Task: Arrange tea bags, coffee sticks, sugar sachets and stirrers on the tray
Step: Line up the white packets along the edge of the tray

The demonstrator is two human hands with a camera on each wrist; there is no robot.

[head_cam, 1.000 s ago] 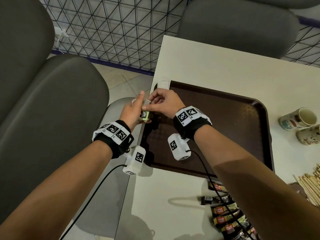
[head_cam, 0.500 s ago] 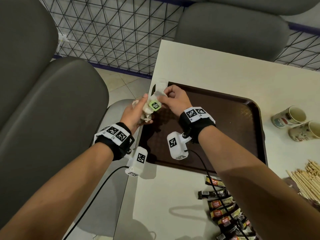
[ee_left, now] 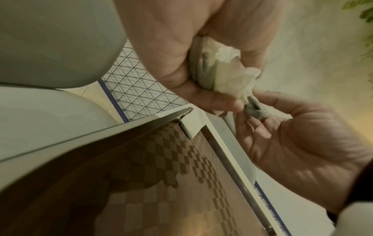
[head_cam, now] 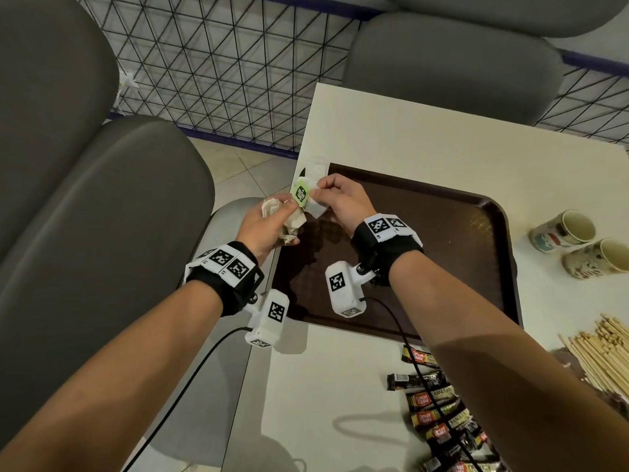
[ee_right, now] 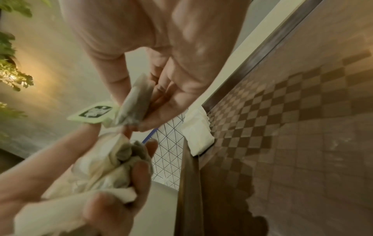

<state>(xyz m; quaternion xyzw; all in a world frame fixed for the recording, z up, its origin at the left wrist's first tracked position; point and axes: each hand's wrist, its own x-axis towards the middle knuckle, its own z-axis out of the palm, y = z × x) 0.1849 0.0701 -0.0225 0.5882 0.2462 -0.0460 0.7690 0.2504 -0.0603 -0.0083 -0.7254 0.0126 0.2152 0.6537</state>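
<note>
My left hand (head_cam: 272,223) grips a crumpled bunch of white tea bags (head_cam: 289,221) over the table's left edge; the bunch (ee_left: 226,75) fills its palm in the left wrist view. My right hand (head_cam: 335,199) pinches one tea bag (ee_right: 135,103) with a green paper tag (head_cam: 301,193) hanging beside it, just above the brown tray's (head_cam: 459,253) far-left corner. One white tea bag (head_cam: 316,168) lies on that corner; it also shows as a tea bag (ee_right: 198,132) in the right wrist view.
Coffee sticks (head_cam: 439,413) lie scattered on the white table (head_cam: 442,144) near its front edge. Wooden stirrers (head_cam: 599,352) are piled at the right. Two paper cups (head_cam: 578,243) lie on their sides right of the tray. Grey chairs (head_cam: 85,216) stand left and behind.
Both hands have risen slightly and drawn apart; the right hand has pulled one tagged tea bag out of the bunch, and the green tag now shows higher up.
</note>
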